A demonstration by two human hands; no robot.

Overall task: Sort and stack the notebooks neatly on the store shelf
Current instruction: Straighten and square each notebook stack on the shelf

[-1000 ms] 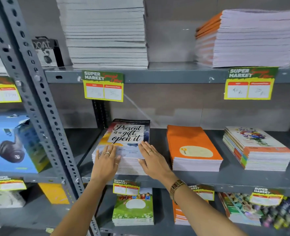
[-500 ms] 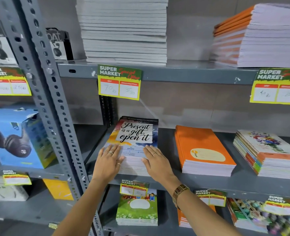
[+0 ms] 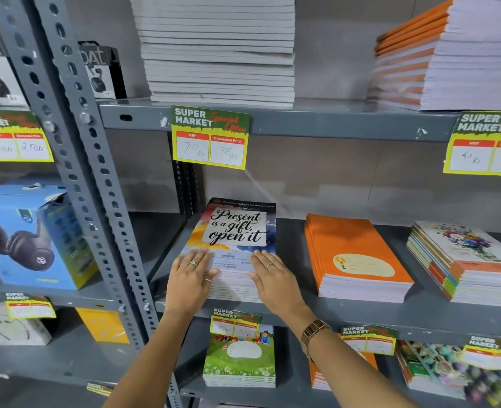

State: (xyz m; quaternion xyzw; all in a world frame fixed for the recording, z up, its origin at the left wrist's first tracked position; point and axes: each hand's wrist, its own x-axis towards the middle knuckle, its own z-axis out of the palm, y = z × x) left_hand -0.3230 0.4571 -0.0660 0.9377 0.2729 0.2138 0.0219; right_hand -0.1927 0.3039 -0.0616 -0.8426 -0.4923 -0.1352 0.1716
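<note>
Both hands lay flat and spread on one stack of notebooks point(image 3: 237, 245) on the middle shelf point(image 3: 361, 315). The left hand point(image 3: 191, 275) pressed the near left corner, at about 7 o'clock on the top cover. The right hand point(image 3: 275, 278) pressed the near right corner, at about 5 o'clock. Neither hand pinched anything; the fingers were open and resting on the cover and the page edges.

That stack looked straight, so I think the hands were squaring it up. At 3 o'clock from it sat an orange stack point(image 3: 358, 257), tidy too. Farther right, the flower stack point(image 3: 473, 260) had its edges a bit uneven. It might need fixing. The piles on the top and bottom shelves looked mostly done, though the far bottom right was too blurry to tell.
</note>
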